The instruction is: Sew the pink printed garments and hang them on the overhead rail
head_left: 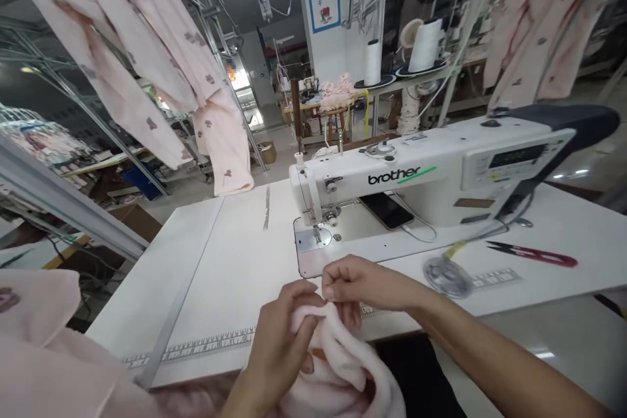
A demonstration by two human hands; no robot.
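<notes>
Both hands meet over the front edge of the table, just before the sewing machine (416,176). My left hand (284,333) is closed on a pale pink, fleecy garment (353,366), its fingers and thumb gripping a folded edge. My right hand (350,284) pinches at the same edge with thumb and forefinger; whatever lies between those fingertips is too small to make out. The bulk of the cloth hangs down towards my lap. Behind my hands is the needle and presser foot (318,234), with no cloth under it.
Red-handled thread snips (533,253) and a clear round reel (447,276) lie at the right. A phone (386,210) rests under the machine arm, its cable attached. Printed pink garments (161,46) hang at upper left. A ruler strip (210,345) runs along the table's front.
</notes>
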